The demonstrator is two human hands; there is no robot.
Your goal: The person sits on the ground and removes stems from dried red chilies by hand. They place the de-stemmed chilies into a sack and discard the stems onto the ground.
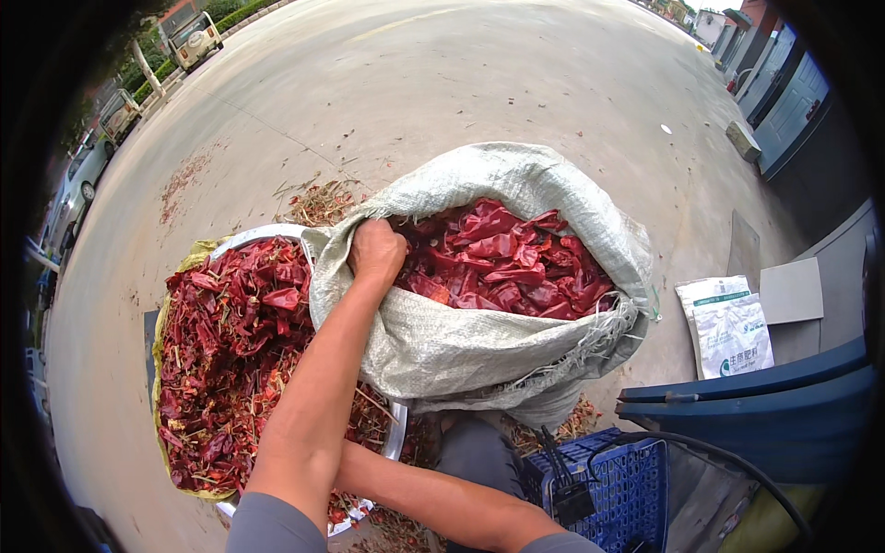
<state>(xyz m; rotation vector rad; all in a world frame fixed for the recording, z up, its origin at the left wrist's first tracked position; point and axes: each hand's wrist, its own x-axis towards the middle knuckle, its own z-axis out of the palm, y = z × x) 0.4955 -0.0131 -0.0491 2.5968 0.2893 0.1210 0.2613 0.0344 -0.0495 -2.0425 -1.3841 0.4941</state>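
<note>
My left hand (378, 247) is closed at the left rim of a white woven sack (461, 355), its fingers mostly hidden. The sack is wide open with its edge rolled down. Dried red chilli pieces (502, 263) fill it near the top. To its left, a large metal basin (398, 433) lined with yellow woven cloth (166, 369) holds a heap of dried red chillies (217, 387) mixed with stems and bits. My right forearm crosses leftward beneath my left arm toward the basin; my right hand is hidden behind the left arm.
A blue plastic crate (608, 484) with a black cable stands at lower right. Beside it are a blue panel-like edge (747, 396) and printed white bags (728, 332). Stem scraps (323, 203) lie on the concrete ground beyond the basin. Vehicles (194, 41) are parked far left.
</note>
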